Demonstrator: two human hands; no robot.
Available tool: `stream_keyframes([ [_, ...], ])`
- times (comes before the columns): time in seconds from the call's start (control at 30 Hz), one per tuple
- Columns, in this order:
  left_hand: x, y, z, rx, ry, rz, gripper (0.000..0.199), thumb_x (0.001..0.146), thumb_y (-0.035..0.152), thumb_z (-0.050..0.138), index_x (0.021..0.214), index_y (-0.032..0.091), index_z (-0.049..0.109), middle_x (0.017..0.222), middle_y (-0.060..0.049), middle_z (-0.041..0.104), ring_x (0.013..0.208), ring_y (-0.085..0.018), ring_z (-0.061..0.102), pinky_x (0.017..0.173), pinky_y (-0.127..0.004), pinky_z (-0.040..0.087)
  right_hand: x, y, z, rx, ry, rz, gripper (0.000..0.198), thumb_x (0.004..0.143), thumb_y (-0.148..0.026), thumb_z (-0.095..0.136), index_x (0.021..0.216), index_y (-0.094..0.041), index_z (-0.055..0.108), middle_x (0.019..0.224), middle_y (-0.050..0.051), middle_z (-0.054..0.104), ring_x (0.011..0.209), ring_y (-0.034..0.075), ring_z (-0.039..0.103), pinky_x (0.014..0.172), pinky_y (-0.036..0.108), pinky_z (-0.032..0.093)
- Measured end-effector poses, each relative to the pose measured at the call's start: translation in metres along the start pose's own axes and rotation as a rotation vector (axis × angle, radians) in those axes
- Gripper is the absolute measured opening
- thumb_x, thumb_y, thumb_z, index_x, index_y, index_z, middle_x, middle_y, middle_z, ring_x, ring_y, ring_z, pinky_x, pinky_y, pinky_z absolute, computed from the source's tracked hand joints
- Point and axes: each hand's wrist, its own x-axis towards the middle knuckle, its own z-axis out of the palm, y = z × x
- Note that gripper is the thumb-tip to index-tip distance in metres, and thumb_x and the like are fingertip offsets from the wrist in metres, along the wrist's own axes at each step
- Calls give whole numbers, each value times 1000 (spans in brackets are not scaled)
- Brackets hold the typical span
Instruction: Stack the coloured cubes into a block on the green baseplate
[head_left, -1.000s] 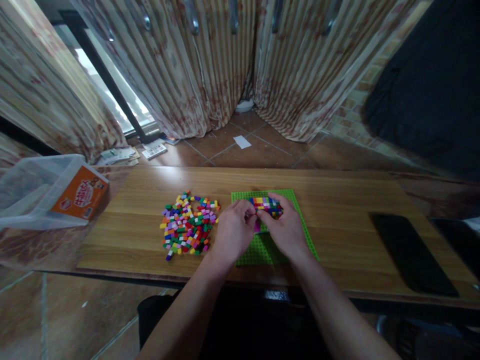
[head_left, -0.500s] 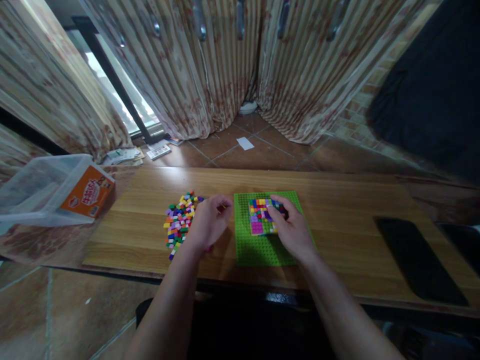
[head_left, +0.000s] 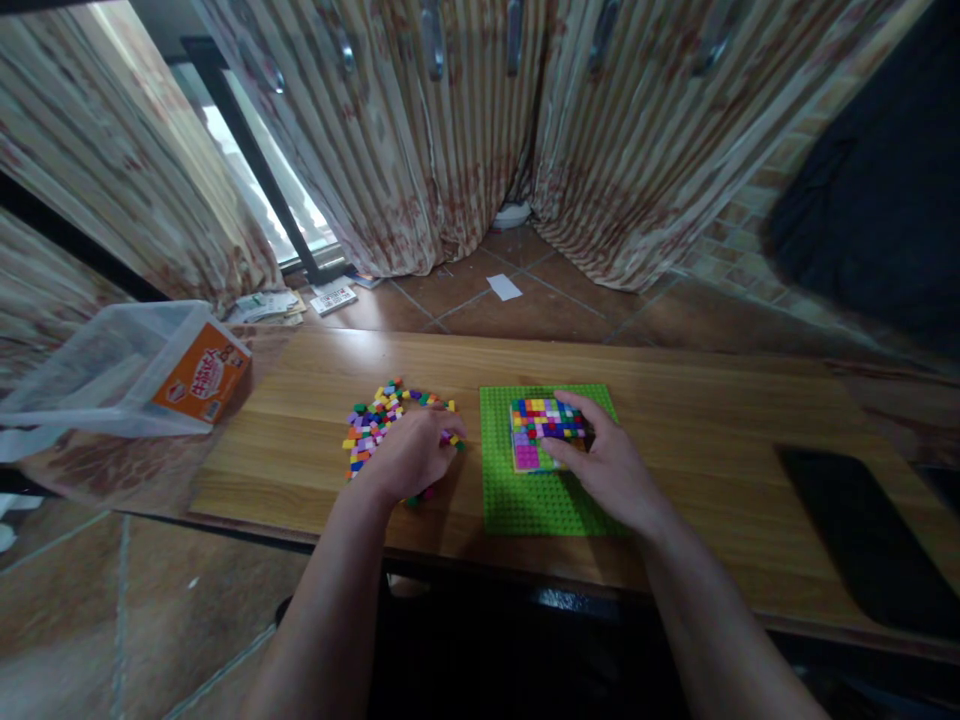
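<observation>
A block built of small multicoloured toy bricks (head_left: pixel 537 433) rests over the green studded baseplate (head_left: pixel 517 510). My right hand (head_left: pixel 611 465) grips the block's right side, thumb at the near edge and fingers at the far edge. A pile of loose toy bricks (head_left: pixel 365 428) lies on the wooden table to the left. Over the pile's right part is my left hand (head_left: pixel 416 455), palm down, its fingers apart and reaching among the bricks. Its thumb is mostly hidden, and no brick shows clearly between its fingers.
A clear plastic bin (head_left: pixel 112 370) with an orange label stands beyond the table's left end. On the right of the wooden table (head_left: pixel 697 430) lies a dark flat object (head_left: pixel 862 540). Curtains (head_left: pixel 465 130) hang behind, with papers (head_left: pixel 334 298) on the floor.
My left hand has lowered onto the loose bricks, its fingers reaching out from a curled pose. My right hand keeps hold of the brick block. The whole view has shifted slightly.
</observation>
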Motion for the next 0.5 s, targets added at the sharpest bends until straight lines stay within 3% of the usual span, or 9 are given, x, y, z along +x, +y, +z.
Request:
stream_keyframes([
  [0.17, 3, 1, 6, 57, 34, 17, 28, 72, 5, 61, 87, 22, 77, 100, -8, 74, 96, -25, 69, 89, -36, 52, 0, 3, 3, 28, 42, -22, 54, 75, -40, 70, 127, -28, 62, 122, 9, 67, 106, 29, 65, 97, 51, 48],
  [0.5, 4, 7, 5, 12, 65, 18, 10, 81, 12, 62, 79, 18, 70, 83, -5, 65, 74, -18, 62, 69, -28, 46, -2, 4, 14, 73, 77, -7, 57, 74, -38, 73, 128, -25, 61, 124, 10, 66, 109, 28, 64, 100, 49, 47],
])
